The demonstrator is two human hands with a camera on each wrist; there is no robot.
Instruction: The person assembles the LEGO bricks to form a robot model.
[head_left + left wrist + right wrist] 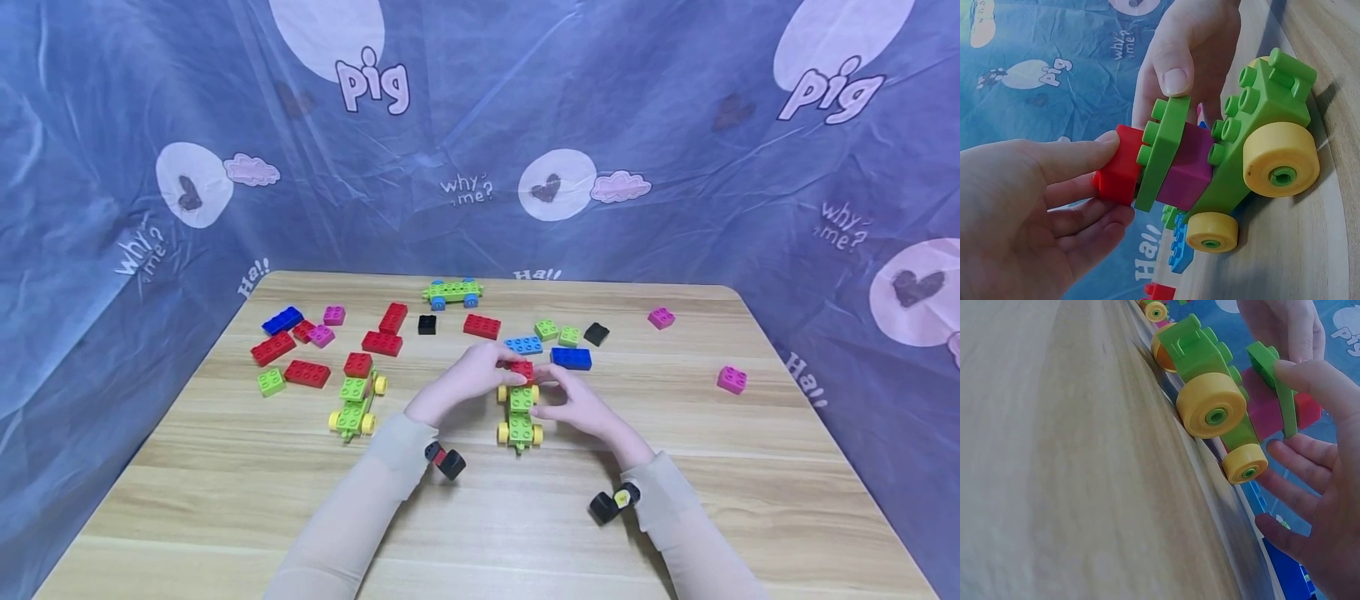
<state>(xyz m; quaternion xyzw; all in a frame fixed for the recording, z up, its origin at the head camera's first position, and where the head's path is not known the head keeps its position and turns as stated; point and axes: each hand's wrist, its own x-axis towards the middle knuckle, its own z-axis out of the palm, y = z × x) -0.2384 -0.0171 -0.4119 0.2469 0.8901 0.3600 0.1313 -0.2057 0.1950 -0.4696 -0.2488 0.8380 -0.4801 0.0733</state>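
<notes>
Near the middle of the table stands a green toy car base [521, 431] with yellow wheels. On its studs sits a purple brick [1185, 169], topped by a thin light-green piece [1163, 156]. A red brick [1121, 164] sits at the top of this stack. My left hand [480, 372] pinches the red brick between thumb and fingers. From the other side, my right hand [573, 404] holds the light-green piece by its edges, thumb on one edge and fingertips at the opposite one.
To the left stands a similar yellow-wheeled car [348, 419] with a red brick [357, 364] on it. A blue-wheeled green base [452, 292] stands at the back. Loose bricks lie around, including a dark blue one [571, 359] and a pink one [732, 380].
</notes>
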